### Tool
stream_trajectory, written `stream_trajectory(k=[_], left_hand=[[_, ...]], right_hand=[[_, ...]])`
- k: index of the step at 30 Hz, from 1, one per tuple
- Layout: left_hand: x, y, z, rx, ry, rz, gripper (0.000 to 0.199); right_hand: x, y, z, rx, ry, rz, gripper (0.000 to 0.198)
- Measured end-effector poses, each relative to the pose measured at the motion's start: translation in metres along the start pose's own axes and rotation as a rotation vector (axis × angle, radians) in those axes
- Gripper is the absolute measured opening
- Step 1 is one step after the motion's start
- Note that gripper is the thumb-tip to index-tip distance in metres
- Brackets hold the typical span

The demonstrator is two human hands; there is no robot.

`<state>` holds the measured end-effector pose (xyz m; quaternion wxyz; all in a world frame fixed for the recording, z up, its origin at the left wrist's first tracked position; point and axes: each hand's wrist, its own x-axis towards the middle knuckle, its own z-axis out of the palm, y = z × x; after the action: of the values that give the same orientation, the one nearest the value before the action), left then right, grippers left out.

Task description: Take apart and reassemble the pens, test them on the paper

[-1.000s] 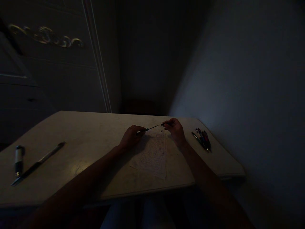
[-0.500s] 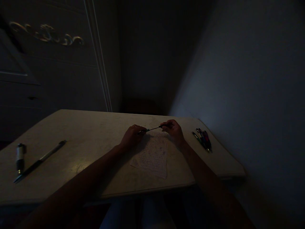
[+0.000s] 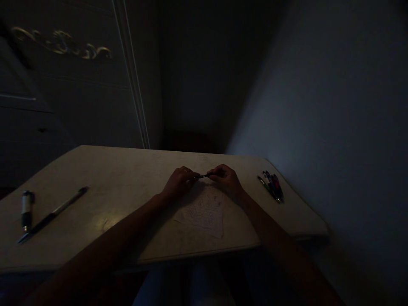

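Note:
A slim dark pen (image 3: 202, 176) is held level between my two hands, above the far edge of a sheet of paper covered in fine marks (image 3: 205, 212). My left hand (image 3: 181, 182) pinches one end of it, and the fingers of my right hand (image 3: 225, 177) are closed on the other end. Only a short length shows between the fingertips. The dim light hides whether its parts are joined.
The pale table (image 3: 127, 170) has a cluster of several pens (image 3: 270, 186) on its right. Leftward lie a long dark-and-silver pen (image 3: 54, 214) and a short, thick white-and-dark pen-like piece (image 3: 26, 210). A wall (image 3: 334, 127) rises at the right.
My hands have come closer together. The long thin rod that showed between them is now mostly hidden, leaving a short gap. My right hand has moved left and slightly nearer.

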<state>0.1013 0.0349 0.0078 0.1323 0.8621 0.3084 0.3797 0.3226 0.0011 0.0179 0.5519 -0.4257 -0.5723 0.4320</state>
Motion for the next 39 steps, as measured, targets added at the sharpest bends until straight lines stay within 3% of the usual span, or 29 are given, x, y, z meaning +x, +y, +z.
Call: stream_trajectory(k=[12,22,28,31,33,35,39], left_hand=[[-0.002,0.007,-0.003,0.053,-0.046,-0.011,0.025],[-0.001,0.008,-0.003,0.029,0.063,0.057,0.018],[0.0,0.011,-0.006,0.047,0.037,0.023,0.045],[0.002,0.011,-0.011,0.094,0.104,-0.038,0.053],[0.005,0.011,-0.015,0.081,0.143,-0.127,0.047],[0.007,0.011,-0.017,0.014,0.121,-0.221,0.038],[0.009,0.011,-0.018,-0.185,0.039,-0.311,0.039]], right_hand=[[-0.004,-0.005,0.006,-0.178,0.001,-0.049,0.019],[-0.007,-0.008,0.013,-0.049,0.022,0.145,0.028],[-0.004,-0.006,0.014,0.021,0.046,0.161,0.031],[-0.002,-0.005,0.012,0.021,0.076,0.132,0.031],[-0.001,-0.006,0.01,0.019,0.102,0.112,0.029],[-0.001,-0.007,0.01,0.018,0.125,0.101,0.028],[0.0,-0.008,0.009,0.007,0.139,0.104,0.029]])
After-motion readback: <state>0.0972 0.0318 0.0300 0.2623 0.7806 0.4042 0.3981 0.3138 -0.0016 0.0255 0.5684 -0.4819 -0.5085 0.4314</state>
